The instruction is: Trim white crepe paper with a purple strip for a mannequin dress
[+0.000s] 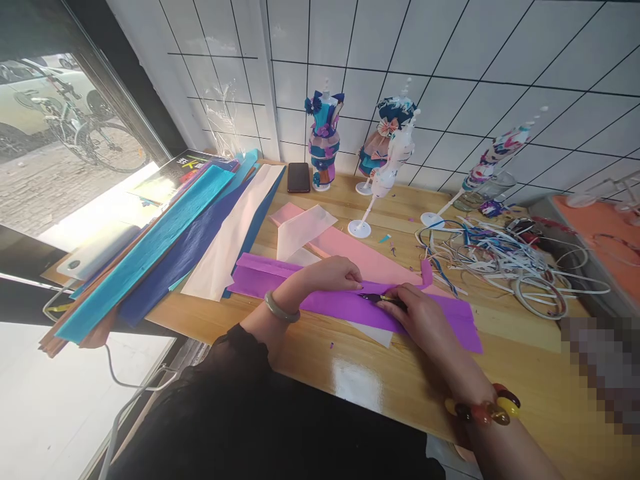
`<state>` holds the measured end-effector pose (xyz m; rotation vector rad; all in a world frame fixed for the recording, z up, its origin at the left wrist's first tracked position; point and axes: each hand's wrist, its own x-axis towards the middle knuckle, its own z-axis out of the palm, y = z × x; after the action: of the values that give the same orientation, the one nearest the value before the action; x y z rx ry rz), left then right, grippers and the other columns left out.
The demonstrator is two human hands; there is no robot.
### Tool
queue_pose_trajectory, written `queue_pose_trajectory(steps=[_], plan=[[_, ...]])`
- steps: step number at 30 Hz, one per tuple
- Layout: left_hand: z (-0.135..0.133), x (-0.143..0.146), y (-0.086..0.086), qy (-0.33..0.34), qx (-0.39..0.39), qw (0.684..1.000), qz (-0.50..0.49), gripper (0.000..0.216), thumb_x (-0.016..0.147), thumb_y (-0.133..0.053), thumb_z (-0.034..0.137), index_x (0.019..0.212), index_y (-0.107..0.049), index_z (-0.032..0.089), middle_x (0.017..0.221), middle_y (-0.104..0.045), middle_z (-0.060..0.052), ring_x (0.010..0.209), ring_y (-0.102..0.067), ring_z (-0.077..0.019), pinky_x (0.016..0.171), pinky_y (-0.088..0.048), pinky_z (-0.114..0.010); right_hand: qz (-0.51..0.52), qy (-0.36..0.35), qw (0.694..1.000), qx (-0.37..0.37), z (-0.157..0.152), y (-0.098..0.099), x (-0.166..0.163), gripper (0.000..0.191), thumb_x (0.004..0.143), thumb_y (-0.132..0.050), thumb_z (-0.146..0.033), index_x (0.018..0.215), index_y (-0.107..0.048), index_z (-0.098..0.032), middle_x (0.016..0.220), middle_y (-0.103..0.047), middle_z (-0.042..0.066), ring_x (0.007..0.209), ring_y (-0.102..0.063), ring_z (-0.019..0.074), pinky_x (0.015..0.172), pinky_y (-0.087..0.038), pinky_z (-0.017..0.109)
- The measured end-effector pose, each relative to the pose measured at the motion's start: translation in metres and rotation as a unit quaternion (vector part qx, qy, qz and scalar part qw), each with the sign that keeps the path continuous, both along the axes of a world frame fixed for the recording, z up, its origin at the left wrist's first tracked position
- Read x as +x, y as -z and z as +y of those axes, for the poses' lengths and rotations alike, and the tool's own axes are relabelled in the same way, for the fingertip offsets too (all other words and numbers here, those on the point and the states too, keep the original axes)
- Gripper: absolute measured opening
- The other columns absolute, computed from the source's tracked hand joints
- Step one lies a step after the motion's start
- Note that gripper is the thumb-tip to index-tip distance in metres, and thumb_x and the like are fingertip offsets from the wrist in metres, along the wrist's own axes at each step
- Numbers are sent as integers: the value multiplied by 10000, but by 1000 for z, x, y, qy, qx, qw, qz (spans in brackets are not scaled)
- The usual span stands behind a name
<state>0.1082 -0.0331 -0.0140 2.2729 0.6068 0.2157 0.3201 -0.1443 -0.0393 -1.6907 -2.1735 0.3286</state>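
Note:
A long folded strip of purple crepe paper point(280, 277) lies across the wooden table point(380, 380). My left hand point(330, 273) rests on the strip with its fingers curled, pressing the paper down. My right hand point(423, 320) is closed on a small pair of scissors point(377, 298) whose dark blades lie against the purple paper between the two hands. A cut end of the purple strip point(427, 272) curls upward just beyond my right hand. Pink paper point(365, 253) lies under and behind the purple strip.
Stacked crepe paper rolls in teal, blue and cream point(175, 247) lie at the left. A phone point(299, 177) and several small dress-form figures point(324, 141) stand at the wall. A tangle of white cords and rings point(505, 260) fills the right side.

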Motion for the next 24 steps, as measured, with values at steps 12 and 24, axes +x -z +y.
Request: queue_pose_trajectory(steps=[12, 24], plan=[[7, -25, 10, -12, -14, 1000, 5, 208, 768, -493, 278, 689, -620, 132, 658, -617, -6, 607, -518, -108, 561, -328, -221, 7, -14, 1000, -7, 3, -3, -9, 273, 845, -499, -447, 901, -595, -197, 865, -629, 80, 795, -584, 219, 691, -465, 349], [6, -26, 13, -39, -43, 998, -18, 191, 745, -489, 269, 640, -565, 129, 631, -563, 7, 579, -456, -96, 540, -299, -226, 19, -19, 999, -18, 8, -7, -22, 258, 844, -507, -449, 874, -574, -201, 864, -613, 71, 800, -578, 216, 695, -456, 342]])
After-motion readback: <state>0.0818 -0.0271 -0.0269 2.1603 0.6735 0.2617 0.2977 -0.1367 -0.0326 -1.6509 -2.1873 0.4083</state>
